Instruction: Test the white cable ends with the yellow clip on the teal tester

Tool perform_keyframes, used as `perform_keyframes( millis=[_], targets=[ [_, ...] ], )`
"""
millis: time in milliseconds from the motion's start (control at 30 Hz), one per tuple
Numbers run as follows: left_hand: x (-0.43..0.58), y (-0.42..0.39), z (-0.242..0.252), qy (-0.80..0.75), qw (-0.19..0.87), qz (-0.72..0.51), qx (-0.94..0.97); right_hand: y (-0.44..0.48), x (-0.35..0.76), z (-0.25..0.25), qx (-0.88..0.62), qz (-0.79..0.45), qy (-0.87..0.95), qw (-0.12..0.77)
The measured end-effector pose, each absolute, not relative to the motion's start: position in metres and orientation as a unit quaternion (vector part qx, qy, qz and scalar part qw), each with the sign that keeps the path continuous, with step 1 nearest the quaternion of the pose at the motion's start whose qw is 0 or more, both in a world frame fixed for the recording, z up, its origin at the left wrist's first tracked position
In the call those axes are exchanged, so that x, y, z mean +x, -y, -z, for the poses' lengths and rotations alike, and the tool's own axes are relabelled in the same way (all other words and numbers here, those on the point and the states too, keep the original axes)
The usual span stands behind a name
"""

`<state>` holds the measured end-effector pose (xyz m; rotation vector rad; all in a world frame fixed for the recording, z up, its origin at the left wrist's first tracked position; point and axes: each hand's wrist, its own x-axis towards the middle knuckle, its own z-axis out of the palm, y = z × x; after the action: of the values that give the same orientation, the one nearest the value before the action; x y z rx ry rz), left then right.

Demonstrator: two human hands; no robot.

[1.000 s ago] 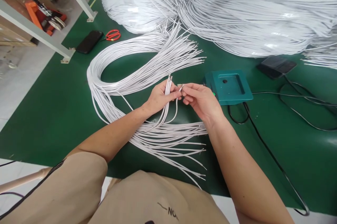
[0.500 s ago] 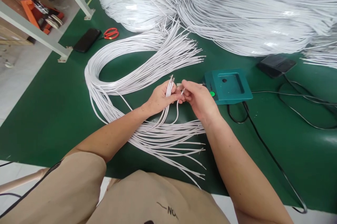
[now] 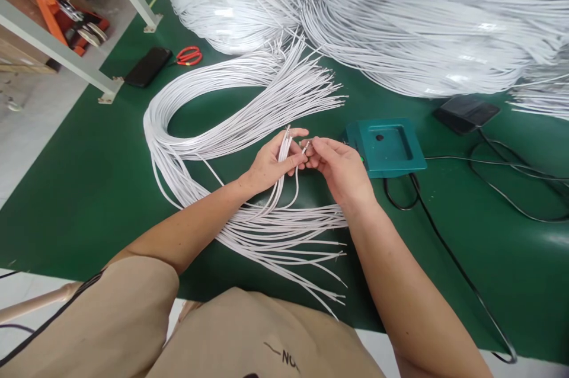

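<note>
Several white cables point(image 3: 281, 174) stand up in my left hand point(image 3: 268, 163), which is closed round them near their stripped ends. One cable point(image 3: 297, 183) curves apart from the others, its tip between my left thumb and finger. My right hand point(image 3: 338, 166) is beside that tip, thumb and fingers pinched together; whether they grip the wire's end is too small to tell. Just right of it sits a teal device point(image 3: 389, 147) with a shallow tray top. A looped bundle of white cables point(image 3: 155, 123) lies to the left, its loose ends spread beneath and behind my hands.
Large heaps of white cable point(image 3: 418, 28) cover the back of the green table point(image 3: 57, 200). Red-handled scissors point(image 3: 189, 55) and a black phone point(image 3: 147, 67) lie at the back left, near metal posts point(image 3: 66, 49). A black box point(image 3: 466, 112) and black cords point(image 3: 453, 256) are on the right.
My right hand has shifted slightly right and covers more of the teal device's green button. My left index finger has stretched out, and the single cable's tip has moved slightly left.
</note>
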<state>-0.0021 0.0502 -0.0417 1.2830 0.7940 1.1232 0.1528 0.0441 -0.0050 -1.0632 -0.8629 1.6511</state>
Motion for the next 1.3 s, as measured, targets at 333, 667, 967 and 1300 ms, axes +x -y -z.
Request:
perform_keyframes(
  millis=[333,667,967,1300],
  targets=[
    [-0.003,-0.051,0.036,-0.343,0.693,-0.454,0.443,-0.039,0.149,0.011,-0.555,-0.237,0.685,0.409],
    [-0.011,-0.061,0.045,-0.439,0.657,-0.416,0.45,-0.059,0.175,0.009,-0.51,0.061,0.837,0.189],
    [-0.009,-0.063,0.047,-0.505,0.563,-0.39,0.526,-0.08,0.185,-0.001,-0.494,0.014,0.866,0.074],
    [-0.008,-0.064,0.048,-0.543,0.5,-0.365,0.566,-0.08,0.183,0.001,-0.51,0.012,0.854,0.107]
  ],
)
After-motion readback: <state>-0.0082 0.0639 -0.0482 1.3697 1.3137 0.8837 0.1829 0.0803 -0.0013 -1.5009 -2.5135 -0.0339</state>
